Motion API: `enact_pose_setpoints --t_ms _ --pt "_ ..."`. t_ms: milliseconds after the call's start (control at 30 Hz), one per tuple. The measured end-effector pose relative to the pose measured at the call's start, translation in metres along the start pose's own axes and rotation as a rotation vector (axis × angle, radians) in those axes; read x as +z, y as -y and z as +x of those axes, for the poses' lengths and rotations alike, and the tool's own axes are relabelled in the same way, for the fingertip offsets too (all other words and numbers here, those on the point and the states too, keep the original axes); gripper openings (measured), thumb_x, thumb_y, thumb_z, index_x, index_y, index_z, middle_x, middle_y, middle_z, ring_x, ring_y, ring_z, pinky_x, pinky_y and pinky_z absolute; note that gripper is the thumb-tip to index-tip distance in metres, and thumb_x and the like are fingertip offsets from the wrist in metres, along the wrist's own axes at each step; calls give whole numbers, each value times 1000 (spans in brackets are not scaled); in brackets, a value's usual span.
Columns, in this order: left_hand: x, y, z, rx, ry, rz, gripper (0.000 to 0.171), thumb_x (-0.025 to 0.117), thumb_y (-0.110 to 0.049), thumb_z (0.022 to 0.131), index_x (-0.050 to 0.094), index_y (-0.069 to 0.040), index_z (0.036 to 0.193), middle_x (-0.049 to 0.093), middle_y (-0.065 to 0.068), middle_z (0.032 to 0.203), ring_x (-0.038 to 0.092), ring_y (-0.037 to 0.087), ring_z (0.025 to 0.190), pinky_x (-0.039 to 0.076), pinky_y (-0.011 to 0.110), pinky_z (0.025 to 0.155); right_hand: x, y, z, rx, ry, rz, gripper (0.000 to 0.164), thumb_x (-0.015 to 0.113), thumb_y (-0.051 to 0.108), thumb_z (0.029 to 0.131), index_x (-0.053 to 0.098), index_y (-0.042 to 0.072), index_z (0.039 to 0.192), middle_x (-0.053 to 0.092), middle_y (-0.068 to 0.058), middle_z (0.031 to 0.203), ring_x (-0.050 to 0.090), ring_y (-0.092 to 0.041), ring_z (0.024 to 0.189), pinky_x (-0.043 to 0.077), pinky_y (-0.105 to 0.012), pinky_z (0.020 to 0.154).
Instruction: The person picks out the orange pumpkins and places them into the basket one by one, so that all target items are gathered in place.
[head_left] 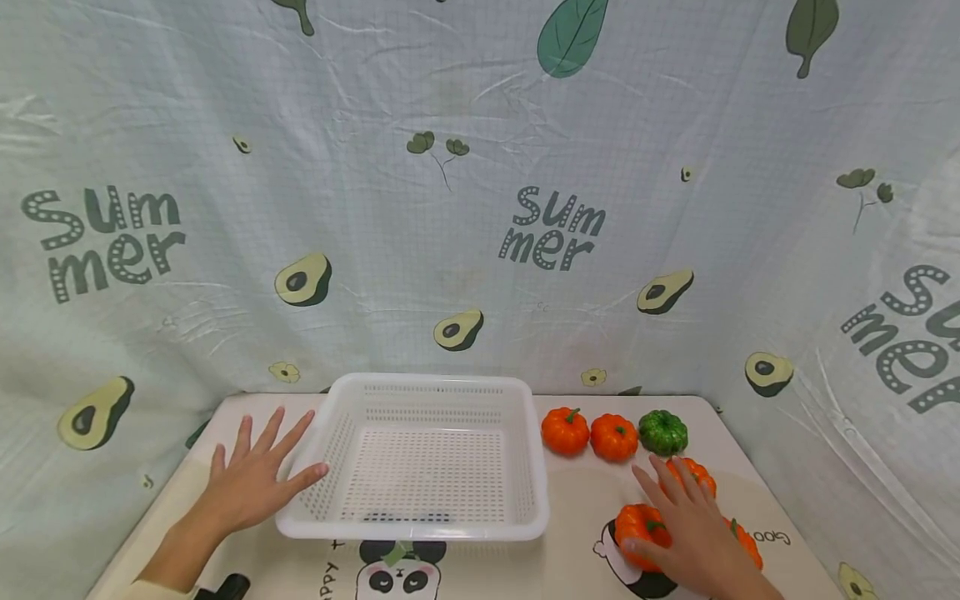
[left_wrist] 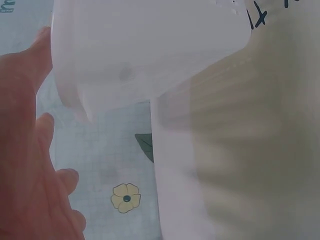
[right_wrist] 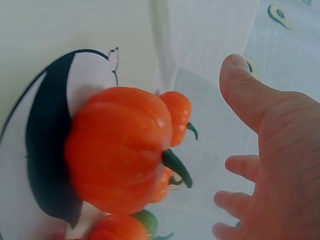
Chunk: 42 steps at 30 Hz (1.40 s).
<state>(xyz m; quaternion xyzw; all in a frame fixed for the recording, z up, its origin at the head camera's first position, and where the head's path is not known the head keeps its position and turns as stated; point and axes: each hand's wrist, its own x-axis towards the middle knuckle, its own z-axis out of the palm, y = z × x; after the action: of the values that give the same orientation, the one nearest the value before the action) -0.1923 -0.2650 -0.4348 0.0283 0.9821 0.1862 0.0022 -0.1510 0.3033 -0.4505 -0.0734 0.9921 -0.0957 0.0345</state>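
Observation:
My left hand (head_left: 251,479) is spread wide beside the left wall of a white perforated plastic basket (head_left: 412,531). Its thumb lies near the basket rim; whether it touches I cannot tell. In the left wrist view the basket's side (left_wrist: 125,75) hangs over the hand's view. Fingers extended, my right hand (head_left: 693,529) hovers over several small orange pumpkins. The nearest orange pumpkin (head_left: 633,525), green-stemmed, shows large in the right wrist view (right_wrist: 117,150), apart from the thumb. Another orange pumpkin (head_left: 745,542) is partly hidden by that hand, as is one (head_left: 697,473) beyond its fingertips.
Right of the basket, two orange pumpkins (head_left: 566,431) and a green pumpkin (head_left: 663,432) stand in a row at the back. The table (head_left: 577,500) carries panda prints. A printed curtain (head_left: 480,250) encloses the back and sides. A dark object (head_left: 232,587) lies by the left wrist.

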Motion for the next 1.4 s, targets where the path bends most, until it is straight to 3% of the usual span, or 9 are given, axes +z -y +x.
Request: enact_pose_setpoints --t_ms 200,400,600,767,867,1000,1100,1233,1400 --pt "2 5 4 -3 20 -66 95 61 -66 93 25 -15 166 12 38 167 -5 72 148 0 90 106 4 -1 0 65 86 78 112 77 72 75 38 12 161 27 -25 169 17 -59 152 26 -83 107" --pt "5 9 8 -2 34 -223 91 63 -56 96 24 -13 166 13 40 166 -7 70 149 7 90 106 13 0 -1 111 102 154 114 81 68 74 37 11 161 27 -27 169 16 -60 152 28 -81 108" --pt "7 14 13 -83 141 -416 91 60 -52 100 8 -22 169 4 30 172 -14 63 152 10 88 107 22 1 -1 152 104 194 114 86 62 71 38 9 160 28 -28 167 20 -59 151 31 -78 109" --pt "12 20 13 -111 205 -625 87 57 -44 104 3 -24 169 4 26 174 -2 56 158 12 79 117 28 3 -2 195 99 209 114 88 59 71 38 7 159 30 -28 166 25 -58 149 34 -76 108" --pt "20 23 11 -122 221 -751 83 55 -41 107 2 -23 169 7 27 174 11 53 158 22 74 119 29 5 -2 211 85 217 113 87 60 72 38 7 159 31 -29 165 26 -57 148 34 -76 108" --pt "32 24 10 -161 232 -892 78 51 -40 109 4 -27 169 17 28 172 41 47 148 47 58 109 31 5 -2 228 76 227 113 88 58 71 39 6 159 32 -29 164 28 -57 148 35 -76 108" --pt "38 24 10 -171 239 -976 74 51 -36 109 9 -27 169 24 26 170 55 30 135 54 42 98 35 4 -3 253 80 242 113 90 54 71 38 6 159 32 -30 164 29 -58 146 36 -76 107" --pt "45 24 10 -177 243 -1069 71 50 -34 110 11 -27 169 25 22 171 56 20 128 52 35 94 40 4 -3 290 95 313 113 92 47 70 36 7 160 31 -31 164 31 -58 145 36 -75 106" --pt "52 26 12 -193 273 -1133 70 43 -39 111 3 -33 168 15 19 174 51 26 134 51 37 96 45 7 -2 323 102 399 113 93 41 71 34 8 161 31 -28 165 34 -55 146 35 -74 108"
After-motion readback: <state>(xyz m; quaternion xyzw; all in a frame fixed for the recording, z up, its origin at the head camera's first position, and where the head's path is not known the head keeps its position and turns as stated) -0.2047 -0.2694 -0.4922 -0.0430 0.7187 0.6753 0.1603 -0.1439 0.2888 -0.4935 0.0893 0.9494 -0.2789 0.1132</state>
